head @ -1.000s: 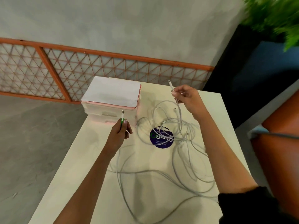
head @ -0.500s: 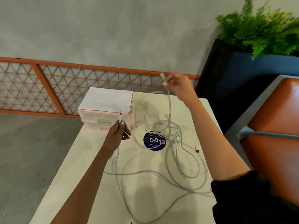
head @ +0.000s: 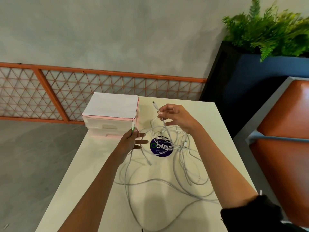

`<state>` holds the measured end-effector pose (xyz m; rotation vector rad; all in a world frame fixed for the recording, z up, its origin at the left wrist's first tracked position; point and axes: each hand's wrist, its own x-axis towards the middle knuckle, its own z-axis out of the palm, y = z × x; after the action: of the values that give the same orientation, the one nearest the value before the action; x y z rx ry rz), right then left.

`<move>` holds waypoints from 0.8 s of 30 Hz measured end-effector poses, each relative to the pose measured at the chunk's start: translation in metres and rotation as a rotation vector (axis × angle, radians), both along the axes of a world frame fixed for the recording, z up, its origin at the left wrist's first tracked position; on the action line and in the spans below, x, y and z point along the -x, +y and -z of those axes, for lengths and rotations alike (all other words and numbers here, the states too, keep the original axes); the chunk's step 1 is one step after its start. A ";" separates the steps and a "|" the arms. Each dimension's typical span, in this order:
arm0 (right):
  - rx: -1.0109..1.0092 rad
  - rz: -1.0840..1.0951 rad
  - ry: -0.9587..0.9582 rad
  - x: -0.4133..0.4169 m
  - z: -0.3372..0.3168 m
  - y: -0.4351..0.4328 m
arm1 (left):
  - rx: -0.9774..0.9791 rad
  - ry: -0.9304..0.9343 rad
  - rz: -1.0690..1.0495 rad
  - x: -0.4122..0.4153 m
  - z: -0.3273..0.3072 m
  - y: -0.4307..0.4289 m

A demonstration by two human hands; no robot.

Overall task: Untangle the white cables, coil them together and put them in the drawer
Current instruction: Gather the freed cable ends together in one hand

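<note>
Got tangled white cables (head: 167, 181) sprawled in loose loops over the cream desk (head: 80, 173), densest around a round purple sticker (head: 161, 147) near mid-desk. All uncoiled, lying on the desk or held in the hands. Pinching a green-and-white plug (head: 133, 127) upright between thumb and forefinger of the left hand (head: 132, 143), other fingers splayed straight, strand trailing down into the loops. Pinching another strand just below its white plug (head: 154, 105) with the right hand (head: 177, 117), raised above the tangle (plug tip pointing up and away). Seeing a pink and translucent plastic drawer box (head: 108, 126) with a flat white top at the desk's far left, drawers closed, just beyond the left hand. Past the desk: orange lattice fence (head: 83, 87) along a grey wall, green fern (head: 267, 30) in a dark blue planter (head: 250, 77), orange padded seat (head: 284, 131) at right. Black sleeve (head: 247, 213) on the right forearm.
</note>
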<state>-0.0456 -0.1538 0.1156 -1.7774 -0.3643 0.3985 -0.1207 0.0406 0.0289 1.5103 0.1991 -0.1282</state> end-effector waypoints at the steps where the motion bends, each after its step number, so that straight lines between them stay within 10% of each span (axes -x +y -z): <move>1: 0.000 -0.014 0.014 0.001 0.002 0.001 | 0.015 0.007 0.013 -0.001 0.001 0.000; 18: 0.276 -0.263 0.003 0.003 0.032 0.015 | 0.119 -0.193 -0.031 -0.007 -0.016 0.001; 24: 0.277 -0.006 -0.095 -0.012 0.043 0.012 | 0.110 -0.173 -0.139 -0.009 -0.004 0.013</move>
<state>-0.0337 -0.1420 0.0725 -2.0710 -0.3961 0.3834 -0.1114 0.0533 0.0333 1.3854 0.1552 0.1011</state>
